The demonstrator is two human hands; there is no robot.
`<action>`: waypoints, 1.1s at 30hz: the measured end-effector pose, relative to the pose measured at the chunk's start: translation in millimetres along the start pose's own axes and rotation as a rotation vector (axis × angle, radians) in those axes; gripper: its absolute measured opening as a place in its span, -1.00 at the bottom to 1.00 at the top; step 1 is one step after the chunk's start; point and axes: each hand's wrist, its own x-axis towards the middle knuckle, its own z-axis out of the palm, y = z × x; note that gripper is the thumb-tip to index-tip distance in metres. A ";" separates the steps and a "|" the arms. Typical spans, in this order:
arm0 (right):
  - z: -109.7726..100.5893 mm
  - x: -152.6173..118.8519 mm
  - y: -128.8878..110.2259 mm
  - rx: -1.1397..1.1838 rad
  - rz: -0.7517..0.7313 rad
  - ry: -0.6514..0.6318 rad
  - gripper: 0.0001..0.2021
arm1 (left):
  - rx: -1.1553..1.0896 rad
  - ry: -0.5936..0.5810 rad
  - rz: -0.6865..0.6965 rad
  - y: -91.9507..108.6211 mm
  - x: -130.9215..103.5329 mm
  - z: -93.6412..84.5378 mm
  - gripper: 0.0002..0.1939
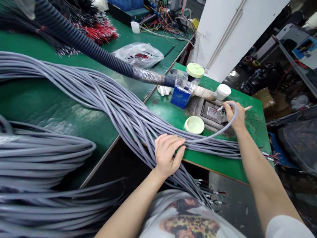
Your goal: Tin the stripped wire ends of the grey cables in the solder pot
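Observation:
My right hand (235, 115) is closed on a grey cable (225, 128) near its end. The cable loops round beside the hand, and its thin stripped wires (217, 109) point left over a small dark metal pot (207, 110) with a shiny surface. A thin wooden-looking stick (248, 108) juts out to the right of this hand; whether the fingers grip it is hidden. My left hand (168, 153) lies on the long bundle of grey cables (129, 114), fingers stretched and thumb apart. Just beyond it sits a round tub with pale green contents (194, 125).
A ribbed hose (81, 40) runs across the bench to a nozzle beside a blue box (180, 96). White (224, 91) and pale yellow (195, 69) lids stand behind the pot. More coiled cables (23, 168) fill the left. Black and red wire bundles (97, 30) lie at the back.

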 end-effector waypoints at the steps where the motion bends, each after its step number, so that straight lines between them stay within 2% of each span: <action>1: 1.3 0.2 0.3 0.003 -0.003 -0.004 -0.72 | 0.000 0.002 0.004 0.3 0.2 0.1 -0.75; 5: -4.7 0.0 -5.8 0.014 0.011 -0.004 -0.72 | -0.006 0.014 0.018 1.3 1.4 0.1 -0.74; 9: -39.2 -17.3 -39.2 0.129 -0.038 0.059 -0.75 | -0.011 0.007 0.000 -0.3 2.0 -0.2 -0.75; 12: -73.2 -47.9 -78.4 0.287 -0.193 0.046 -0.80 | -0.084 -0.015 -0.053 0.8 2.9 -0.8 -0.78; 16: -99.8 -98.0 -117.9 0.394 -0.522 -0.052 -0.62 | -0.438 -0.118 -0.213 20.0 4.1 -3.0 -0.81; 18: -102.4 -120.7 -126.9 0.381 -0.655 -0.078 -0.57 | -0.658 -0.253 -0.377 36.4 2.9 -3.8 -0.76; 20: -101.3 -139.9 -130.9 0.360 -0.743 -0.099 -0.61 | -0.854 -0.370 -0.573 52.0 0.3 -4.2 -0.64; 23: -98.5 -161.2 -132.2 0.337 -0.789 -0.137 -0.67 | -1.004 -0.415 -0.799 66.7 -4.8 -5.2 -0.57; 25: -97.5 -170.7 -131.4 0.337 -0.777 -0.142 -0.67 | -1.052 -0.424 -0.863 70.2 -7.9 -6.3 -0.61; 33: -90.6 -188.6 -123.5 0.402 -0.727 -0.166 -0.63 | -1.112 -0.444 -0.918 72.2 -14.7 -10.2 -0.64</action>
